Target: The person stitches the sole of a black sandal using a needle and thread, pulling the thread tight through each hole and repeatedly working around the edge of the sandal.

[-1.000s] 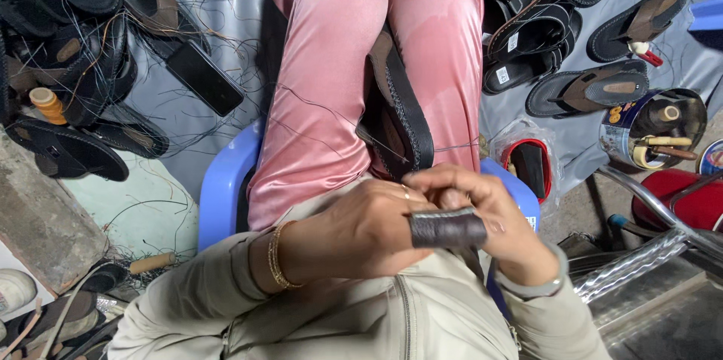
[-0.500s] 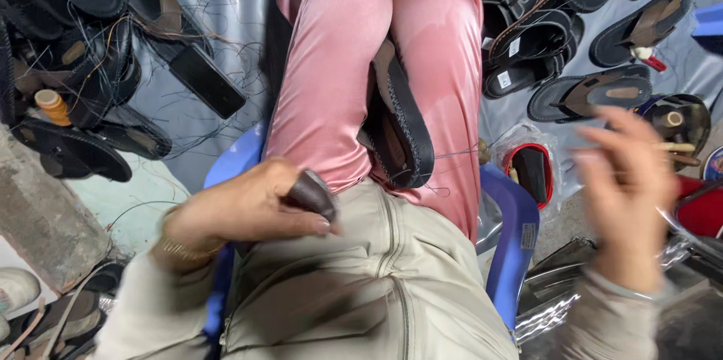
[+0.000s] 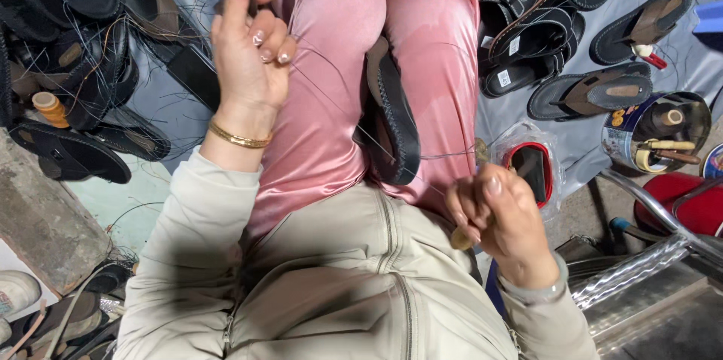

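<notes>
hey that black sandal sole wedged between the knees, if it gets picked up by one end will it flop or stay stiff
The black sandal sole would probably bend a little rather than flop: it looks thick and holds its curve upright between the knees. It seems light. The thin thread running from it may tug or snag.

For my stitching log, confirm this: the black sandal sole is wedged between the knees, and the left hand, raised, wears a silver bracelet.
Wrong on one point: in the head view the bracelet on the raised left hand is gold, not silver. The black sandal sole is indeed wedged between the knees.
</notes>
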